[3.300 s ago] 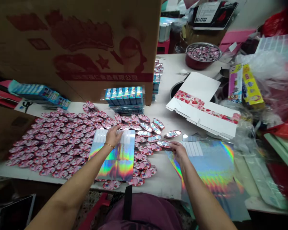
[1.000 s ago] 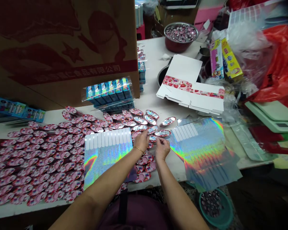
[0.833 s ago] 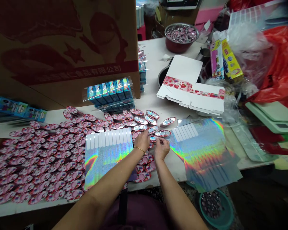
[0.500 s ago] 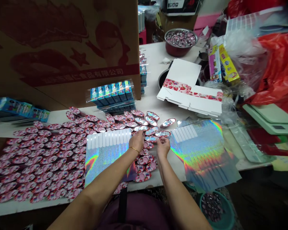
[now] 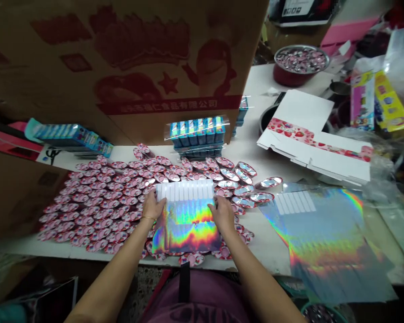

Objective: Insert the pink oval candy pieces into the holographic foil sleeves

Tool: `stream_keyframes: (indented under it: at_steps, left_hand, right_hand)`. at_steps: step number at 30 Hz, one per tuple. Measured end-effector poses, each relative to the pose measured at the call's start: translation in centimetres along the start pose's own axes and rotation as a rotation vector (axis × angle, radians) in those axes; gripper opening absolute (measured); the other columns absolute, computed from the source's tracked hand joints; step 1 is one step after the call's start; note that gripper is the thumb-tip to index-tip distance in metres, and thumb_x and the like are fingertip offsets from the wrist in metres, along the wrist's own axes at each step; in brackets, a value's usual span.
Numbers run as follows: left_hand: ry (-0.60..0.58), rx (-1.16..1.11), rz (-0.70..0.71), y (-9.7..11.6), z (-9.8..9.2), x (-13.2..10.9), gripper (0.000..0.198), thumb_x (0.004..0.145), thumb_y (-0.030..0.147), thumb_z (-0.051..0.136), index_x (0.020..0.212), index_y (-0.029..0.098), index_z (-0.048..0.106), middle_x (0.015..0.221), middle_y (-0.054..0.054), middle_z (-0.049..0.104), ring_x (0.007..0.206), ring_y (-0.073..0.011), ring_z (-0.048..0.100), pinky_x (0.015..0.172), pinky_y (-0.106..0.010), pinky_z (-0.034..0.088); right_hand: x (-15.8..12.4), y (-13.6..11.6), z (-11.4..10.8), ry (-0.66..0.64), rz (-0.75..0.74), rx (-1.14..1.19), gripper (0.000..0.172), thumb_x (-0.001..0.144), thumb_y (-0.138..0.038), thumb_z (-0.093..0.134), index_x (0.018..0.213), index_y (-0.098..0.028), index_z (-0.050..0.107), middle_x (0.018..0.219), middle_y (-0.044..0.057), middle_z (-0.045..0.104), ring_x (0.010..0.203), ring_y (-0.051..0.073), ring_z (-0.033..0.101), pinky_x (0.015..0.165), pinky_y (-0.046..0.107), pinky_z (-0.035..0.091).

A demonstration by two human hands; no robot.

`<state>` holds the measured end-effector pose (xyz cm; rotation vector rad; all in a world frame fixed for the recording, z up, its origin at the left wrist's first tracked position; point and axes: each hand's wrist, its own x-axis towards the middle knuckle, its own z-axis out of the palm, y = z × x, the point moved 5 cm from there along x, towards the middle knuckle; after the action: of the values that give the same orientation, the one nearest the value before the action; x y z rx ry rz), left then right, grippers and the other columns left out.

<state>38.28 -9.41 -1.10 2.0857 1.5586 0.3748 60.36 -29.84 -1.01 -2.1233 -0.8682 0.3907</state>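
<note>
A holographic rainbow foil sheet [image 5: 186, 229] with a row of white tabs along its far edge lies over the pink oval pieces. My left hand [image 5: 153, 207] grips its left side near the tabs, and my right hand [image 5: 222, 215] grips its right side. Under and around it spreads a dense layer of pink-printed oval foil pieces [image 5: 94, 197], with silver-faced ones [image 5: 242, 190] at the right end. A second holographic sheet [image 5: 323, 237] lies flat to the right, out of reach of my fingers.
A large printed cardboard carton [image 5: 121, 58] stands at the far side of the white table [image 5: 262, 251]. Beyond are wrapped blue packs [image 5: 197, 132], a flat white box blank [image 5: 313, 143] with strawberries, and a red pot of foil pieces [image 5: 299, 67].
My hands have moved apart, from the oval pieces beside the sheet's right edge to either side of the sheet. The view has swung, shifting everything to the right.
</note>
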Motion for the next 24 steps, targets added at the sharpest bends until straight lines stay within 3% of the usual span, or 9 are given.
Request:
stream_keyframes:
  at_steps: [4,8,12,16,18,21,24]
  left_hand:
    - [-0.012,-0.407,-0.166,-1.6,-0.2,-0.6,0.056,0.054,0.019,0.065,0.107,0.014,0.048,0.085,-0.003,0.054,0.069,-0.0127,0.054,0.066,-0.027,0.046]
    - [-0.184,-0.754,-0.159,-1.8,-0.7,-1.4,0.058,0.054,0.021,0.065,0.107,0.015,0.043,0.06,0.007,0.05,0.052,-0.0086,0.051,0.053,-0.021,0.041]
    - [-0.172,-0.824,-0.084,-1.5,-2.0,-1.9,0.059,0.06,0.024,0.062,0.113,0.018,0.038,0.051,0.011,0.043,0.042,-0.0046,0.041,0.047,-0.016,0.033]
    - [-0.081,-0.877,-0.116,-1.0,-3.5,-2.3,0.059,0.057,0.022,0.065,0.112,0.018,0.043,0.066,0.006,0.052,0.053,-0.0056,0.048,0.052,-0.017,0.037]
    - [-0.154,-0.936,-0.127,-0.5,-4.1,-2.7,0.061,0.055,0.022,0.067,0.112,0.017,0.046,0.068,0.004,0.053,0.057,-0.0068,0.05,0.055,-0.018,0.04]
    - [-0.352,-1.007,-0.078,0.5,-5.1,-3.4,0.061,0.055,0.023,0.068,0.112,0.015,0.05,0.069,0.002,0.057,0.061,-0.0082,0.052,0.06,-0.02,0.041]
    - [-0.394,-0.944,0.011,1.1,-7.1,-3.8,0.044,0.058,0.027,0.068,0.099,0.012,0.061,0.073,-0.001,0.061,0.063,-0.0084,0.052,0.061,-0.021,0.041]
  right_hand:
    - [0.2,1.0,1.3,-0.004,0.192,0.534,0.033,0.066,-0.033,0.059,0.094,-0.019,0.048,0.062,-0.004,0.051,0.056,0.013,0.047,0.057,0.025,0.038]
    - [0.0,0.5,0.6,-0.045,0.295,0.943,0.049,0.061,-0.03,0.065,0.104,-0.022,0.044,0.06,-0.007,0.052,0.053,0.011,0.05,0.056,0.024,0.041]
    - [-0.1,-1.1,-0.9,-0.026,0.296,0.953,0.049,0.057,-0.026,0.068,0.103,-0.022,0.052,0.063,-0.006,0.056,0.056,0.009,0.052,0.057,0.022,0.041]
    - [-0.3,-1.8,-1.6,0.032,0.321,0.84,0.033,0.055,-0.029,0.07,0.086,-0.019,0.064,0.066,-0.003,0.06,0.059,0.009,0.052,0.058,0.022,0.041]
    - [-0.5,-1.9,-1.8,0.047,0.338,0.815,0.031,0.054,-0.031,0.07,0.082,-0.019,0.066,0.07,-0.002,0.063,0.063,0.01,0.054,0.061,0.024,0.043]
    - [-0.9,-2.2,-2.3,0.074,0.329,0.806,0.029,0.052,-0.03,0.072,0.08,-0.02,0.068,0.078,0.0,0.066,0.07,0.013,0.057,0.068,0.027,0.045]
    - [-1.2,-2.4,-3.1,0.165,0.345,0.826,0.031,0.048,-0.027,0.074,0.078,-0.02,0.069,0.077,0.0,0.067,0.07,0.012,0.058,0.069,0.027,0.046]
